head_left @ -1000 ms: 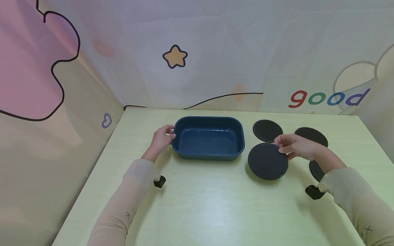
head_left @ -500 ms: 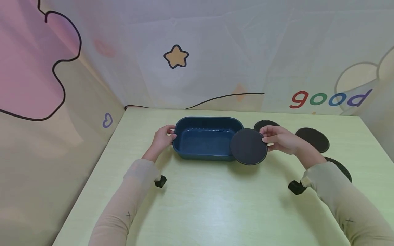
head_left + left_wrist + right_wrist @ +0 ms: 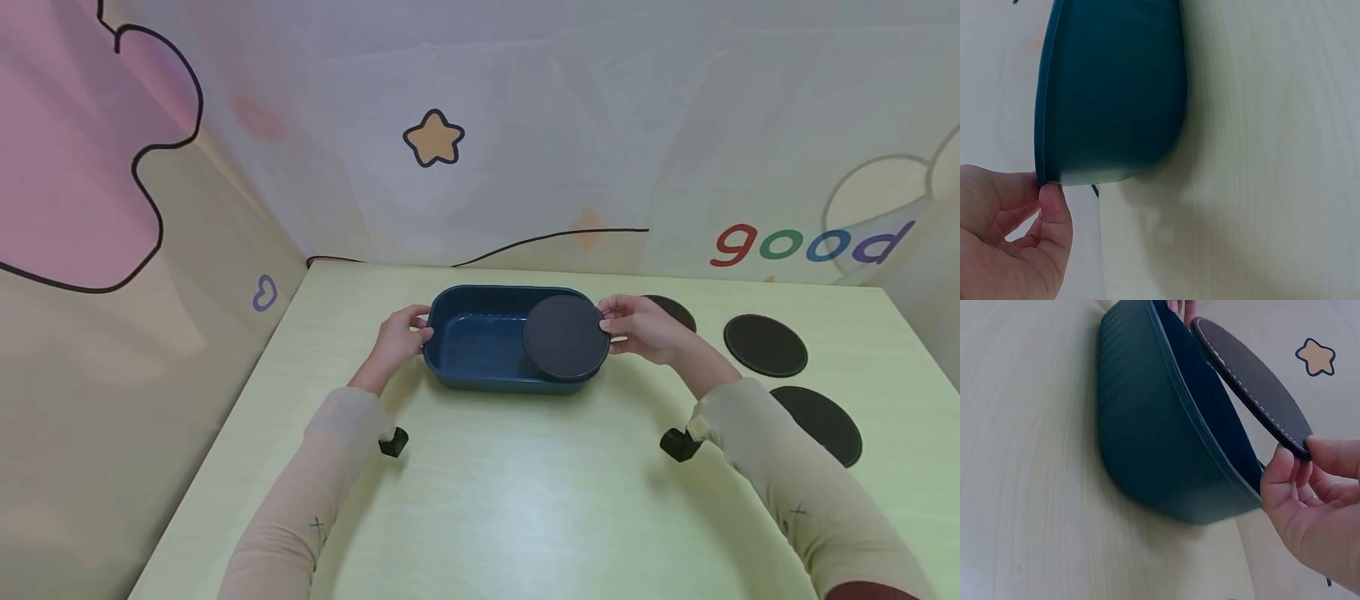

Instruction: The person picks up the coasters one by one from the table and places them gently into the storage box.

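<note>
A dark blue rectangular basin with rounded corners stands on the table. At its left end my left hand pinches the rim between thumb and fingers, which the left wrist view also shows, with the basin wall beside the hand. My right hand pinches the edge of a round black coaster with stitching around its border. Over the right part of the basin, the coaster is held tilted above the opening. In the right wrist view the coaster overhangs the basin's rim, thumb on its upper face.
Three more black coasters lie to the right on the pale table: one partly behind my right hand, another farther right, and a third partly under the right sleeve. A printed cloth hangs behind the table.
My right hand has carried the coaster leftward, from beside the basin to over its right part. The left hand keeps its hold on the rim.
</note>
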`<action>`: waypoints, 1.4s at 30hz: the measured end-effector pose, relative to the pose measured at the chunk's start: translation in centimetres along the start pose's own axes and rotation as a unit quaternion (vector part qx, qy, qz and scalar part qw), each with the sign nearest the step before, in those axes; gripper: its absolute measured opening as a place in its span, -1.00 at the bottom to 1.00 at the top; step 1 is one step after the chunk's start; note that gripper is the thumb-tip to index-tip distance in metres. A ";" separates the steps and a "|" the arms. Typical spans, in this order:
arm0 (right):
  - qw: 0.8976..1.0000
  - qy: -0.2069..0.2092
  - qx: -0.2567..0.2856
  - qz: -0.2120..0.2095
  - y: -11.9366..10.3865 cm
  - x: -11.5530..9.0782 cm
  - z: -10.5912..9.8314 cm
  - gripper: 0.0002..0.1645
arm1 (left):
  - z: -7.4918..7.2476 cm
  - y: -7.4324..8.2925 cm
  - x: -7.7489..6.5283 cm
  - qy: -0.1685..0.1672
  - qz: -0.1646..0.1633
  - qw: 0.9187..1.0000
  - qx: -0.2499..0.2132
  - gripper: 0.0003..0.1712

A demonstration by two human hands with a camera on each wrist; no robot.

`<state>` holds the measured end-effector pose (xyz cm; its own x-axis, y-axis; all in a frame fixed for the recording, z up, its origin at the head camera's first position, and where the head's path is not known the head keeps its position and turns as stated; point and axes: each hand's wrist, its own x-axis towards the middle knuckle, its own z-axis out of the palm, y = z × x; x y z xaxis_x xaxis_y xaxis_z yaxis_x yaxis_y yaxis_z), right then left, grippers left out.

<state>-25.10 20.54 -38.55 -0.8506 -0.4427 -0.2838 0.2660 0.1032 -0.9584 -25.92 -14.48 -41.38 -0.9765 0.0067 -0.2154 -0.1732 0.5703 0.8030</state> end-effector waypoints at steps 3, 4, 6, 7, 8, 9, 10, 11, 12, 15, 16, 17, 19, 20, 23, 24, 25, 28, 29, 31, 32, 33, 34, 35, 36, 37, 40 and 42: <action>1.000 0.020 0.004 0.007 -0.1 1.1 1.1 -0.86 | 0.0 0.0 0.0 -0.004 -0.001 1.000 0.002 -0.51; 1.000 0.025 0.007 0.010 0.0 1.5 1.5 -0.85 | 0.0 0.0 0.0 -0.005 -0.001 1.000 0.001 -0.51; 0.999 0.033 0.014 0.013 0.1 2.2 2.2 -0.85 | 0.1 0.0 0.1 -0.008 0.000 1.000 0.002 -0.51; 0.999 0.035 0.017 0.015 0.1 2.6 2.5 -0.85 | 0.1 0.0 0.1 -0.009 0.001 1.000 0.003 -0.51; 0.999 0.039 0.021 0.017 0.1 2.9 2.8 -0.85 | 0.1 0.0 0.1 -0.009 0.001 1.000 0.003 -0.51; 0.999 0.042 0.024 0.017 0.2 3.2 3.2 -0.85 | 0.1 0.0 0.1 -0.009 0.001 1.000 0.003 -0.51; 0.999 0.042 0.026 0.017 0.2 3.4 3.4 -0.86 | 0.1 0.1 0.1 -0.009 0.001 1.000 0.003 -0.51; 0.998 0.044 0.028 0.017 0.3 3.7 3.7 -0.86 | 0.1 0.1 0.1 -0.010 0.000 1.000 0.004 -0.50; 0.998 0.046 0.029 0.017 0.3 4.0 4.0 -0.86 | 0.1 0.1 0.1 -0.009 -0.001 1.000 0.004 -0.50; 0.998 0.055 0.032 0.021 0.4 4.7 4.8 -0.87 | 0.1 0.2 0.1 -0.010 -0.001 1.000 0.006 -0.50; 0.998 0.058 0.032 0.023 0.5 5.0 5.0 -0.87 | 0.1 0.3 0.0 -0.010 -0.001 1.000 0.006 -0.50; 0.997 0.063 0.035 0.027 0.5 5.2 5.2 -0.87 | 0.1 0.3 0.0 -0.010 0.001 1.000 0.006 -0.50; 0.996 0.069 0.040 0.035 0.7 5.7 5.7 -0.86 | 0.1 0.4 -0.2 -0.010 0.007 1.000 0.007 -0.50; 0.996 0.071 0.042 0.039 0.7 5.9 5.9 -0.85 | 0.0 0.5 -0.2 -0.010 0.010 1.000 0.008 -0.50; 0.994 0.080 0.053 0.055 1.0 6.5 6.4 -0.84 | 0.0 0.7 -0.4 -0.010 0.015 1.000 0.007 -0.50; 0.993 0.082 0.055 0.059 1.1 6.7 6.5 -0.84 | 0.0 0.7 -0.4 -0.010 0.015 1.000 0.007 -0.50; 0.993 0.085 0.057 0.063 1.2 6.9 6.7 -0.84 | 0.0 0.7 -0.4 -0.010 0.014 1.000 0.007 -0.50; 0.991 0.095 0.056 0.075 1.5 7.3 7.1 -0.83 | 0.0 0.7 -0.3 -0.010 0.012 1.000 0.005 -0.50; 0.991 0.099 0.054 0.078 1.6 7.4 7.2 -0.83 | 0.0 0.7 -0.3 -0.010 0.012 1.000 0.004 -0.50; 0.989 0.106 0.048 0.086 1.9 7.7 7.4 -0.82 | 0.0 0.7 -0.4 -0.009 0.012 1.000 0.004 -0.50; 0.989 0.112 0.043 0.091 2.0 7.7 7.4 -0.81 | 0.0 0.7 -0.4 -0.008 0.012 1.000 0.003 -0.50; 0.988 0.118 0.035 0.095 2.0 7.8 7.5 -0.80 | 0.0 0.7 -0.4 -0.008 0.012 1.000 0.004 -0.50; 0.987 0.124 0.025 0.098 2.0 7.8 7.5 -0.78 | 0.0 0.7 -0.5 -0.008 0.012 1.000 0.003 -0.50; 0.986 0.128 0.014 0.101 2.0 7.8 7.6 -0.76 | 0.0 0.7 -0.5 -0.008 0.011 1.000 0.003 -0.50; 0.986 0.133 0.001 0.103 1.9 7.7 7.6 -0.72 | 0.0 0.6 -0.5 -0.008 0.010 1.000 0.002 -0.50; 0.985 0.136 -0.013 0.105 1.8 7.6 7.6 -0.68 | 0.0 0.6 -0.5 -0.009 0.008 1.000 0.002 -0.50; 0.984 0.137 -0.046 0.105 1.3 7.3 7.4 -0.57 | -0.1 0.5 -0.4 -0.008 0.004 1.000 -0.002 -0.50; 0.985 0.129 -0.059 0.102 0.9 7.1 7.2 -0.52 | -0.1 0.4 -0.4 -0.008 0.002 1.000 -0.004 -0.50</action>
<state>-27.61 11.10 -41.16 -0.8760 -0.1625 -0.4541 0.4017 0.2754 -0.8734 -25.60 -14.36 -40.93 -0.9752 0.0219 -0.2203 -0.1699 0.5640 0.8081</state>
